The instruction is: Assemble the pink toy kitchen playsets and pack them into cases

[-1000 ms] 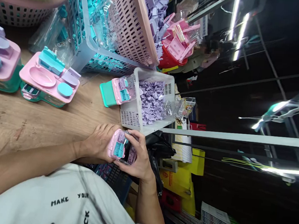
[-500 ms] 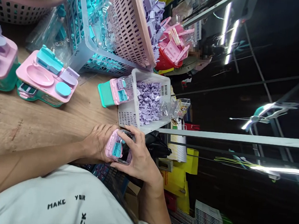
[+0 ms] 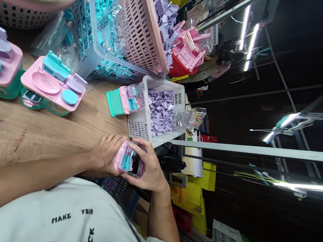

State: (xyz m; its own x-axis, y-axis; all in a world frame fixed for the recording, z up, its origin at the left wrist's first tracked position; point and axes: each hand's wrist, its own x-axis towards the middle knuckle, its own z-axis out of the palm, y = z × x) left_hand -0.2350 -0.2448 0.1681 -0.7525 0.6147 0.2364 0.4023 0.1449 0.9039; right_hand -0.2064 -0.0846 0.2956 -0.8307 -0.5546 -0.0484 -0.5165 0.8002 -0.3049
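Note:
Both my hands hold one small pink toy piece [image 3: 125, 162] with a teal insert and a clear plastic cover, just off the wooden table's [image 3: 36, 132] edge. My left hand [image 3: 104, 157] grips its pink side, fingers curled under it. My right hand [image 3: 151, 171] wraps the clear-cover side, fingers pressed on top. A white basket [image 3: 141, 128] of small lilac parts stands just beyond my hands. A matching pink and teal toy piece [image 3: 123, 100] leans against that basket.
Pink toy sink units [image 3: 51, 87] with teal bases stand at the left of the table. Behind them lean a blue basket [image 3: 85, 54] of teal parts, a pink basket [image 3: 141, 32] of lilac parts and a red bin [image 3: 180, 68] of pink parts. Yellow boxes [image 3: 204, 177] lie below the table edge.
The hands keep their hold on the toy piece and have turned it slightly; my right fingers have shifted over the clear cover. The view has drifted a little.

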